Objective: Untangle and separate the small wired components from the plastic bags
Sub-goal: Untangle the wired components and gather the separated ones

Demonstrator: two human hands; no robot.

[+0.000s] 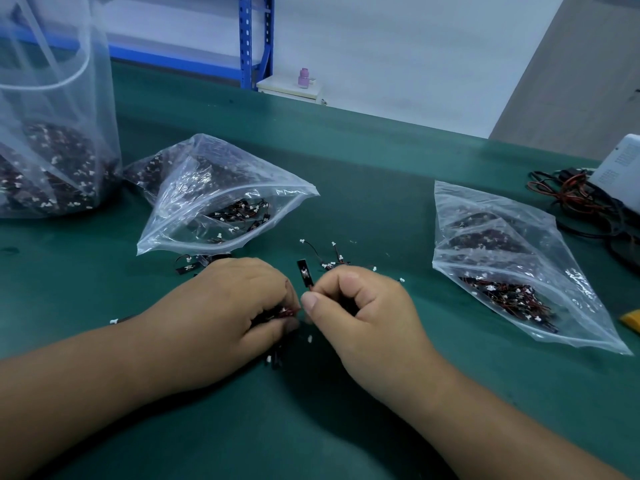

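Note:
My left hand [239,306] curls round a tangled clump of small wired components [282,312], dark parts with red and black wires and white plugs. My right hand [360,303] pinches one black rectangular component [304,274] that stands upright between the two hands. Several loose components [332,261] lie on the green table just beyond my right hand, and a few more [192,264] beyond my left. An open clear zip bag [221,199] with components lies behind my left hand. Another clear bag [512,265] of them lies to the right.
A tall clear bag [52,133] full of components stands at the far left on the green table [311,427]. At the right edge are a white device [623,168], a heap of red and black cables [571,199] and a yellow object [632,319]. Blue shelving [254,39] stands behind.

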